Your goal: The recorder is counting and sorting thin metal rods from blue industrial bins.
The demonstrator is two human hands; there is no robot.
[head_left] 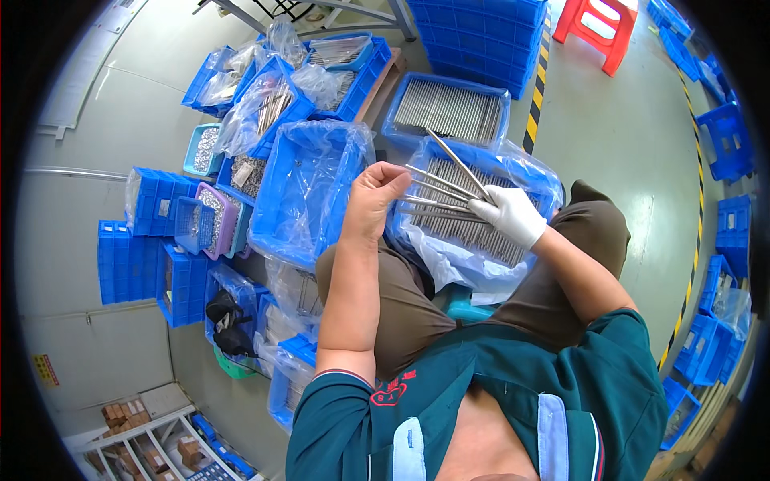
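My right hand, in a white glove, grips the ends of several long thin metal rods that fan out to the left and upward. My bare left hand pinches the far tips of those rods. Both hands hover above a blue plastic bin lined with clear plastic and filled with rows of the same rods, resting by my knees. Left of it sits a blue bin lined with clear plastic, which looks nearly bare inside.
Another rod-filled blue bin lies farther out. Many blue crates and bagged metal parts crowd the left. Stacked blue crates and a red stool stand behind. More blue crates line the right by a yellow-black floor stripe.
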